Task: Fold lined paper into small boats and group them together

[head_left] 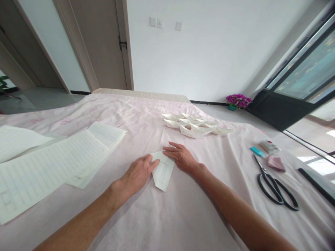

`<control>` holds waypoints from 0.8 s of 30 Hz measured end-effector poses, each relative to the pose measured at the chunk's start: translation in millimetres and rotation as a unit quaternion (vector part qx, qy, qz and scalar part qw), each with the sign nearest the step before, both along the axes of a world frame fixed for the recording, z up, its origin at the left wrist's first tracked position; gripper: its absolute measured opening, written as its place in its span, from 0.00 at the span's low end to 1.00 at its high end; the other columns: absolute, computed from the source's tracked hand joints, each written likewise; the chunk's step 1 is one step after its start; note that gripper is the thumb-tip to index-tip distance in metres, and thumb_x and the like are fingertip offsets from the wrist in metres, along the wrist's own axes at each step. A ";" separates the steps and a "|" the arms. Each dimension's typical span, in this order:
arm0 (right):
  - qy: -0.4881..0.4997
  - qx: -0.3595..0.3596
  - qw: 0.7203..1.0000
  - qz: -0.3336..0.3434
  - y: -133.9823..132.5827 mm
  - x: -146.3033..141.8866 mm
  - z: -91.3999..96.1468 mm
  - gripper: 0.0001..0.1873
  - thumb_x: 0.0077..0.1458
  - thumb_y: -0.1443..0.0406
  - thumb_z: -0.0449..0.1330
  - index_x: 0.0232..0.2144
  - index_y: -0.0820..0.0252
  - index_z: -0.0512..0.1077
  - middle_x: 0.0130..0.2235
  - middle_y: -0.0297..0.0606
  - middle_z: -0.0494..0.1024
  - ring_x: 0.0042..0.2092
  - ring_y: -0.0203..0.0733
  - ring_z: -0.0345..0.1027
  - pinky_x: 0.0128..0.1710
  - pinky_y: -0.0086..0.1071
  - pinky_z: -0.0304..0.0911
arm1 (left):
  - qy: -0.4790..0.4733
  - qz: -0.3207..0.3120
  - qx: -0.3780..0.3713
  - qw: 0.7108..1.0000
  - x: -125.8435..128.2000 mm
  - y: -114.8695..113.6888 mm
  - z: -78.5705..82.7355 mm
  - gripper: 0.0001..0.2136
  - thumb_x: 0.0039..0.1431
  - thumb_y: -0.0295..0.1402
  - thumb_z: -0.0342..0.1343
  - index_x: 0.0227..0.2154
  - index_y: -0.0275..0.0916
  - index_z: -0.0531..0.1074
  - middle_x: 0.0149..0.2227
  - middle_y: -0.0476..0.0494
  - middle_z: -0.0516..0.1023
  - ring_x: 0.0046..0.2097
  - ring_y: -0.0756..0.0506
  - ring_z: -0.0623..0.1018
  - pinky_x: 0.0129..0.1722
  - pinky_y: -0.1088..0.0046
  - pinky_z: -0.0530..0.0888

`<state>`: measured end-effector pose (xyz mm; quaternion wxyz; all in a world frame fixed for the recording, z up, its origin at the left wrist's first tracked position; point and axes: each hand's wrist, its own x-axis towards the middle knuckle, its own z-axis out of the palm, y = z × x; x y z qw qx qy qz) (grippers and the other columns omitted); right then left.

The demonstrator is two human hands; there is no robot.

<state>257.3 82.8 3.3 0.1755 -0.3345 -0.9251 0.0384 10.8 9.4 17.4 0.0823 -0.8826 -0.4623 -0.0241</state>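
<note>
A folded sheet of paper (163,176) lies on the pink cloth in front of me, with creases across it and its lower end cut to slanted corners. At its left edge my left hand (138,172) is closed, the thumb on top of the paper and the other fingers curled along the side. My right hand (181,156) lies on the upper right corner, fingers stretched out and palm down. Beyond the hands stands a cluster of several folded paper boats (196,129), set close together.
Lined paper sheets (60,162) are spread at the left. To the right lie black-handled scissors (272,190), a blue block (257,151), a pink folded cloth (275,163) and a small packet (269,146). Purple flowers (238,100) stand on the floor beyond the cloth-covered surface (167,223).
</note>
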 end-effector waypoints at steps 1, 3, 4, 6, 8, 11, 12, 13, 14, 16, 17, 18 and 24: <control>0.000 0.001 1.000 -0.003 0.1 0.4 -0.7 0.32 0.54 0.80 0.51 0.56 0.48 0.70 0.58 0.33 0.72 0.65 0.46 0.54 0.60 0.46 0.58 | -0.001 0.002 0.005 1.000 0.2 -0.7 0.0 0.25 0.58 0.17 0.46 0.56 0.43 0.65 0.45 0.40 0.72 0.40 0.46 0.77 0.39 0.71 0.76; 0.003 0.001 1.000 -0.006 1.0 0.3 -2.2 0.31 0.55 0.80 0.51 0.55 0.49 0.71 0.58 0.33 0.72 0.64 0.45 0.57 0.60 0.45 0.58 | -0.003 0.003 0.015 1.000 0.5 -1.8 -0.9 0.25 0.59 0.17 0.45 0.57 0.43 0.65 0.45 0.40 0.72 0.39 0.46 0.77 0.39 0.70 0.76; 0.006 0.003 1.000 -0.005 1.6 -0.1 -3.0 0.30 0.56 0.79 0.51 0.55 0.49 0.71 0.57 0.34 0.73 0.63 0.45 0.58 0.60 0.45 0.58 | -0.002 0.004 0.021 1.000 0.5 -2.0 -1.8 0.25 0.59 0.17 0.45 0.57 0.43 0.64 0.45 0.40 0.72 0.39 0.46 0.77 0.39 0.69 0.76; 0.012 0.005 1.000 -0.003 2.2 -1.1 -4.3 0.29 0.56 0.78 0.52 0.55 0.50 0.71 0.57 0.35 0.73 0.62 0.45 0.59 0.59 0.45 0.58 | 0.001 0.006 0.029 1.000 0.7 -2.0 -4.3 0.27 0.59 0.17 0.44 0.59 0.44 0.63 0.46 0.40 0.71 0.39 0.46 0.77 0.40 0.69 0.76; 0.018 0.010 1.000 -0.004 1.3 -2.4 -5.2 0.28 0.57 0.78 0.52 0.54 0.50 0.72 0.56 0.35 0.74 0.61 0.45 0.60 0.59 0.44 0.59 | 0.006 0.009 0.033 0.999 1.3 -1.6 -6.8 0.27 0.59 0.17 0.45 0.60 0.45 0.62 0.46 0.40 0.71 0.39 0.46 0.77 0.40 0.69 0.75; 0.024 0.018 1.000 -0.007 -2.8 -4.2 -5.4 0.26 0.57 0.77 0.52 0.53 0.52 0.73 0.55 0.35 0.75 0.60 0.45 0.62 0.58 0.43 0.59 | 0.004 0.012 0.032 0.999 3.0 -1.5 -8.1 0.26 0.60 0.18 0.46 0.59 0.45 0.64 0.45 0.40 0.72 0.40 0.45 0.76 0.40 0.67 0.75; 0.024 0.019 0.999 -0.007 -4.4 -4.4 -5.3 0.25 0.57 0.77 0.53 0.52 0.52 0.74 0.55 0.35 0.75 0.60 0.45 0.62 0.58 0.43 0.59 | -0.001 0.012 0.031 0.999 3.5 -1.7 -7.7 0.25 0.60 0.18 0.46 0.58 0.45 0.64 0.45 0.39 0.72 0.41 0.45 0.76 0.42 0.66 0.75; 0.023 0.020 1.000 -0.006 -5.6 -4.5 -5.2 0.25 0.57 0.77 0.53 0.52 0.52 0.74 0.55 0.35 0.75 0.59 0.46 0.62 0.58 0.43 0.59 | -0.009 0.009 0.031 0.999 4.0 -2.0 -7.0 0.24 0.60 0.19 0.46 0.58 0.44 0.65 0.46 0.39 0.72 0.44 0.44 0.76 0.43 0.65 0.75; 0.023 0.017 1.000 -0.007 -6.4 -4.3 -5.3 0.25 0.56 0.77 0.53 0.52 0.52 0.74 0.55 0.34 0.75 0.59 0.46 0.63 0.58 0.43 0.59 | -0.018 0.005 0.032 0.999 4.3 -2.4 -6.1 0.23 0.60 0.19 0.47 0.57 0.43 0.65 0.49 0.38 0.72 0.47 0.43 0.76 0.45 0.64 0.74; 0.036 0.008 0.999 -0.020 -5.9 -3.6 -5.3 0.26 0.54 0.79 0.53 0.49 0.51 0.76 0.54 0.33 0.76 0.59 0.45 0.64 0.57 0.43 0.59 | -0.030 -0.005 0.036 0.999 4.5 -3.3 -4.0 0.22 0.61 0.20 0.47 0.57 0.41 0.66 0.56 0.36 0.70 0.53 0.42 0.73 0.50 0.62 0.73; 0.051 0.003 0.998 -0.038 -4.7 -3.5 -5.0 0.26 0.53 0.80 0.52 0.47 0.51 0.77 0.53 0.32 0.77 0.57 0.44 0.65 0.57 0.41 0.60 | -0.029 -0.009 0.037 0.999 4.5 -3.6 -3.0 0.22 0.61 0.20 0.47 0.57 0.41 0.66 0.59 0.36 0.68 0.55 0.42 0.72 0.51 0.62 0.72; 0.069 -0.003 0.995 -0.066 -2.9 -4.0 -4.1 0.26 0.52 0.80 0.52 0.45 0.52 0.78 0.50 0.32 0.79 0.55 0.43 0.67 0.56 0.40 0.61 | -0.024 -0.012 0.037 0.999 4.5 -3.9 -2.1 0.22 0.61 0.21 0.48 0.57 0.41 0.66 0.61 0.36 0.66 0.56 0.41 0.71 0.51 0.62 0.72; 0.080 -0.023 0.977 -0.197 4.2 -30.9 11.6 0.19 0.56 0.75 0.52 0.42 0.54 0.78 0.43 0.36 0.81 0.45 0.44 0.70 0.49 0.37 0.63 | 0.009 -0.014 0.037 0.999 6.9 -3.3 -2.7 0.21 0.63 0.22 0.47 0.58 0.39 0.64 0.61 0.37 0.68 0.57 0.38 0.70 0.49 0.60 0.71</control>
